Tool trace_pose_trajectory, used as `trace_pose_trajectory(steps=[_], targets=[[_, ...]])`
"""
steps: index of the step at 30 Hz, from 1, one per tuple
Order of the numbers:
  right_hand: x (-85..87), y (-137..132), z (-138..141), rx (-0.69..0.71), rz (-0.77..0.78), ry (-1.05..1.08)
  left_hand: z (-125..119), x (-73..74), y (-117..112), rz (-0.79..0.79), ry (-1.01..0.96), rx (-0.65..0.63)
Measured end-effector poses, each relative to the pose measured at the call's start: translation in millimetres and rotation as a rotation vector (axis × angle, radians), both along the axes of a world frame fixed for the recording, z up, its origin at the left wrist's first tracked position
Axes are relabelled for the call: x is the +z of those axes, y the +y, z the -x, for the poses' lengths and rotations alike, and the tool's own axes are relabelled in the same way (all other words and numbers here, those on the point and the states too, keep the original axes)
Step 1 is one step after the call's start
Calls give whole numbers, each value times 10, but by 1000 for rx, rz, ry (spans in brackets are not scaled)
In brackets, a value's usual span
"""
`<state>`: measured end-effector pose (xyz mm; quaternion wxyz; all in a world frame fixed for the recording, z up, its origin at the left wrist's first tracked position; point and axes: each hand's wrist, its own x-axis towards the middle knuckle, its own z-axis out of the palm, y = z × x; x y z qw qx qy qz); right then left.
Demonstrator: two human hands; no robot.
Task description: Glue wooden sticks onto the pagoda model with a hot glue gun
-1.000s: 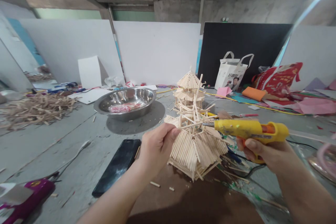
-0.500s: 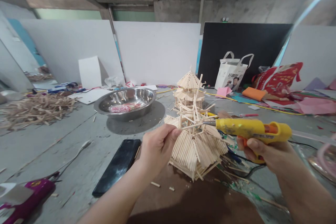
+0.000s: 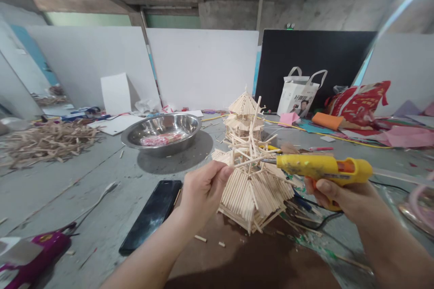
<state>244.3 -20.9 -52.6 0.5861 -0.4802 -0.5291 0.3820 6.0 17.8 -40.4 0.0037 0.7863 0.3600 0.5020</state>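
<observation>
Between thumb and fingers, my left hand (image 3: 206,187) pinches one end of a thin wooden stick (image 3: 246,162) that points right. My right hand (image 3: 342,196) is wrapped round the handle of a yellow hot glue gun (image 3: 312,165). The gun's metal nozzle meets or nearly meets the stick's far end; I cannot tell whether they touch. Just under and behind them stands a pagoda-like model (image 3: 254,194) built of wooden sticks, with a sloping roof and loose-looking sticks rising from its top. Behind it is another stick-built tower (image 3: 244,104) with a pointed roof.
A black phone (image 3: 151,216) lies left of the model, near a purple tool (image 3: 37,253). Further back are a steel basin (image 3: 132,137) holding a red-and-white packet and a pile of sticks (image 3: 50,142). Paper bag (image 3: 294,95) and coloured paper (image 3: 327,120) lie right. A black cord runs below the gun.
The glue gun has shifted slightly left, bringing its nozzle a little further along the stick. My left hand keeps its pinch in nearly the same place.
</observation>
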Motion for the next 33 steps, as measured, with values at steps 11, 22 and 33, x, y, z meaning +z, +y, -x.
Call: trace_pose_trajectory(steps=[11,22,33], targets=[[119,112,-57,15,-43,-132,64,44,12,58,-22,-42],[704,696,179,172,44,-640,157,402,662,309,-669,15],[814,760,344,205,142,-702,104,143,846,479,-891,-204]])
